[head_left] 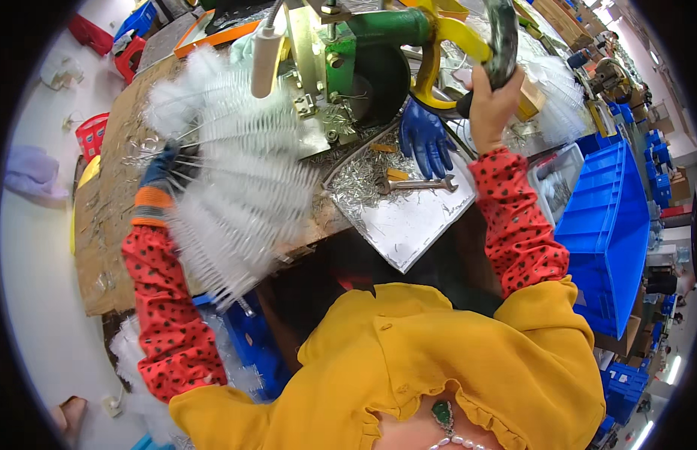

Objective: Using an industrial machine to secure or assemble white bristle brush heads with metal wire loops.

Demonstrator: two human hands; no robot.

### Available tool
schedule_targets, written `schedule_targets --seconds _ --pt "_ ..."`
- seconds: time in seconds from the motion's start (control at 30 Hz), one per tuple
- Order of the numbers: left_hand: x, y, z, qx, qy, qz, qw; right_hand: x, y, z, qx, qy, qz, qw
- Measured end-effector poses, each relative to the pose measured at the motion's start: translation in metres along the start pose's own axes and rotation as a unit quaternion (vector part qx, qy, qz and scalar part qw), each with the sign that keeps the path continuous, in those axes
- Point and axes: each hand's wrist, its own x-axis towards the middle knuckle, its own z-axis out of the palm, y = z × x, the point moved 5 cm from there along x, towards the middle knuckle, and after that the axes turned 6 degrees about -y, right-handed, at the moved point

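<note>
My left hand, in a dark blue glove with an orange cuff, is closed around the wire stems of several white tube brushes. Their bristles fan out to the right, partly blurred, and hide some of my fingers. Bare, my right hand grips the dark curved rim of a handwheel with yellow spokes. The wheel sits on the right of a green machine, which stands on the worn workbench. The brush bundle lies in front of the machine's left side.
Below the machine, a white tray holds metal scraps, a wrench and a blue glove. To the right are a clear bin and a large blue crate. More white brushes lie at the far right.
</note>
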Motion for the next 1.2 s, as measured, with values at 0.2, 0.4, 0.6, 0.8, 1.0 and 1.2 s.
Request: schedule_targets --seconds 0.2,0.4,0.6,0.8,1.0,1.2 --pt "0.046 -0.050 -0.020 -0.132 -0.035 0.145 0.980 -0.026 0.017 0.008 0.050 -0.025 0.011 0.998" --pt "0.059 -0.049 -0.034 -0.091 0.137 0.129 0.978 0.074 -0.044 0.007 -0.144 -0.225 -0.003 0.964" --pt "0.058 -0.040 -0.012 -0.098 0.107 0.159 0.977 0.166 -0.056 0.054 -0.447 -0.417 -0.213 0.762" --pt "0.047 -0.033 0.013 -0.108 0.025 0.199 0.974 0.142 -0.074 0.031 -0.458 -0.319 -0.315 0.767" --pt "0.053 -0.033 0.002 -0.031 0.069 0.128 0.989 -0.036 0.018 0.010 0.078 0.024 0.003 0.997" --pt "0.044 -0.042 0.003 -0.070 -0.109 0.187 0.974 0.008 -0.024 -0.002 -0.037 -0.052 0.040 0.997"
